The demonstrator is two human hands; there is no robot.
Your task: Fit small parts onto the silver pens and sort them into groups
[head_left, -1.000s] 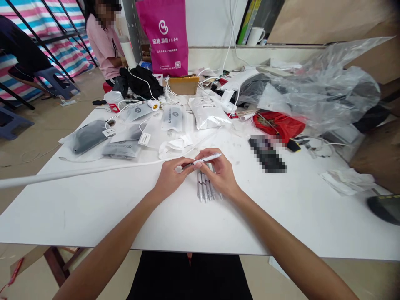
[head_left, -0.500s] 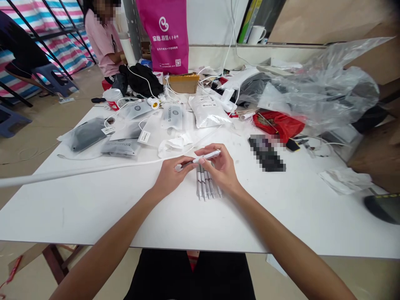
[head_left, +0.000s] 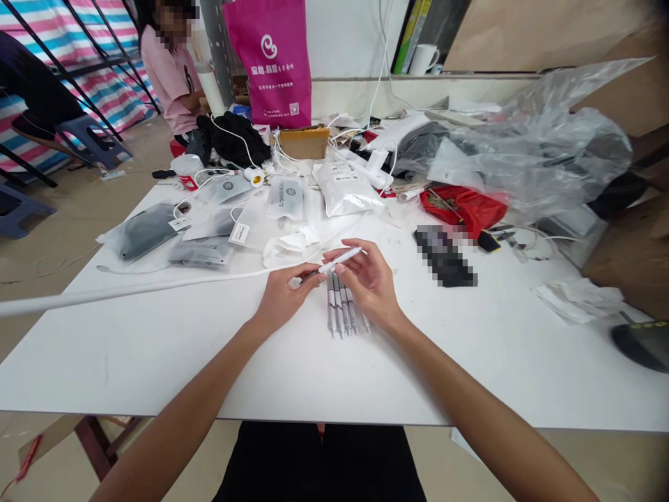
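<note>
Both my hands hold one white pen (head_left: 339, 261) just above the white table (head_left: 157, 348). My left hand (head_left: 285, 296) pinches its dark near end with fingers closed. My right hand (head_left: 368, 282) grips the white barrel between thumb and fingertips. Under my hands several grey and white pens (head_left: 342, 310) lie side by side on the table, pointing away from me.
A long white tube (head_left: 130, 289) runs across the table from the left. Plastic-wrapped packets (head_left: 209, 230), a red bag (head_left: 463, 208), a crumpled clear plastic sheet (head_left: 543, 153) and a pink bag (head_left: 269, 59) crowd the far side. A person in pink (head_left: 175, 70) sits at the back left.
The pen between my hands has tilted and shifted slightly left; my right fingers have slid along the barrel. The row of pens on the table has not moved.
</note>
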